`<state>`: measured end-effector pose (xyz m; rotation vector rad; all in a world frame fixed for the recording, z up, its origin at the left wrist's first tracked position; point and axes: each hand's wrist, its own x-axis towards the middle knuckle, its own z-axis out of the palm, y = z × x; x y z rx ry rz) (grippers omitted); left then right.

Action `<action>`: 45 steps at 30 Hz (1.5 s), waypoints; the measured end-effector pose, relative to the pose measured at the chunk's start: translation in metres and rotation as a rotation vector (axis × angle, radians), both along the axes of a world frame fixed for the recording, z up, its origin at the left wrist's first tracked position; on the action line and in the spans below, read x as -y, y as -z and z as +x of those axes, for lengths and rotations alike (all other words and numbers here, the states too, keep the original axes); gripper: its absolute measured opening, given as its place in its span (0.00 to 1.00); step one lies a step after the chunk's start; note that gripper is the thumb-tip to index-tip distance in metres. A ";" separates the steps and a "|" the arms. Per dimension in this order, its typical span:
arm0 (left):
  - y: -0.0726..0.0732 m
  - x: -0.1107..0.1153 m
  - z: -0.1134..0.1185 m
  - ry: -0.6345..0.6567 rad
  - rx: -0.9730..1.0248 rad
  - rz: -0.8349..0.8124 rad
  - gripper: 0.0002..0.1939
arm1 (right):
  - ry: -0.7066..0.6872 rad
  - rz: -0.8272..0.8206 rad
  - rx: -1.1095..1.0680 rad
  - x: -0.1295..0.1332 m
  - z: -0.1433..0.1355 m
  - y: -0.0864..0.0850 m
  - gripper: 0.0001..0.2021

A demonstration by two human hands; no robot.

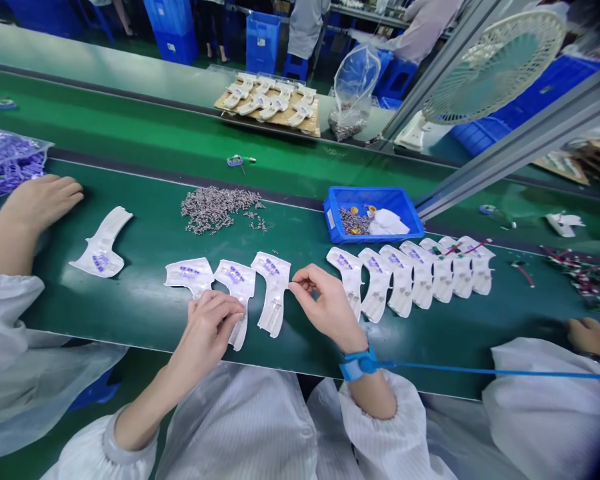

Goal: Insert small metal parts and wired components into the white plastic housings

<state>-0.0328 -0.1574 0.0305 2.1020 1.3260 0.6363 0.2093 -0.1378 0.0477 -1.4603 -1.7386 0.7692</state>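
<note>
Shell: I see a white plastic shell (274, 293) lying flat on the green tabletop (145, 300), between my two hands, its top edge touching my right fingertips.
Right hand: my right hand (325, 303) has thumb and forefinger pressed together at that shell's upper right corner, pinching something too small for me to make out; a blue wrist strap (357, 364) sits on the wrist, its cord running off to the right.
Left hand: my left hand (211, 327) is curled, fingers closed down on the lower end of the next shell (237, 283), just left of the first.
Third shell: a third shell (190, 275) lies just left of that one.
Row: right of my right hand, a row (420, 273) of overlapping shells, the nearest touching the hand.
Screws: beyond my left hand, a loose heap of screws (217, 208).
Bin: beyond my right hand, a blue bin (373, 212) with small parts.
Neighbours: far left, another person's hand (43, 200) rests flat near a single shell (103, 245); far right, another hand (593, 337) at the tabletop edge.
</note>
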 end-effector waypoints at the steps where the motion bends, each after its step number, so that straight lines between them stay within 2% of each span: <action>1: 0.000 0.000 0.000 0.000 -0.007 0.001 0.10 | 0.000 -0.001 -0.002 0.001 0.000 0.000 0.05; 7: -0.002 -0.002 0.004 -0.001 -0.057 0.012 0.09 | 0.008 -0.034 -0.057 0.004 0.000 0.004 0.05; 10: -0.003 -0.005 0.003 0.013 -0.073 0.016 0.09 | 0.043 -0.088 -0.167 0.005 -0.003 0.008 0.06; 16: 0.000 -0.011 -0.001 0.017 -0.073 -0.016 0.03 | 0.071 -0.442 -0.439 0.003 -0.011 0.010 0.07; 21: -0.001 -0.014 -0.003 0.018 -0.053 -0.030 0.02 | -0.019 -0.673 -0.454 -0.003 -0.013 0.005 0.11; 25: -0.003 -0.008 0.005 0.112 0.013 0.093 0.08 | -0.086 -0.797 -0.411 -0.009 -0.015 0.005 0.11; 29: 0.000 0.001 0.021 0.301 0.067 0.214 0.13 | -0.069 -0.824 -0.373 -0.012 -0.017 0.007 0.11; 31: 0.003 0.004 0.026 0.335 0.068 0.231 0.14 | -0.052 -0.817 -0.364 -0.012 -0.017 0.009 0.12; 38: 0.010 0.005 0.025 0.311 0.109 0.235 0.15 | 0.031 -0.762 -0.387 -0.008 -0.018 0.013 0.13; 45: 0.013 0.005 0.026 0.300 0.128 0.240 0.15 | 0.006 -0.763 -0.352 -0.006 -0.021 0.009 0.12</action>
